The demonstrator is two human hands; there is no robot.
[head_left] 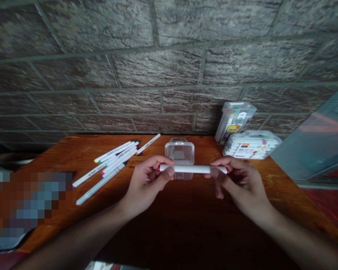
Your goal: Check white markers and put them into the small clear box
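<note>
Two bare hands share one red-ended white marker (pixel 193 169), held level across the view. Thumb and fingers of the left hand (pixel 146 178) pinch it near one end; those of the right hand (pixel 242 180) pinch it near the other. The hands stand apart, joined only by the barrel, and how firmly each one presses I cannot tell.

The marker crosses in front of a clear plastic case (pixel 188 150), which sits open on the wooden table (pixel 276 187) near the stone-block wall (pixel 169 67); whether barrel and case touch is not clear from this angle. To the left lies a loose, overlapping pile of white markers (pixel 120 161) with colored ends. To the right, a tall marker case (pixel 233 123) stands upright beside a low marker case (pixel 252 146), both filled.

The step in hand, as I judge it, is handling this single marker with both hands, gripped at its two ends. Any move from this hold calls for care: turning or shifting the barrel level would need both pinches to travel together, while freeing one end would leave the other hand bearing the weight alone.
</note>
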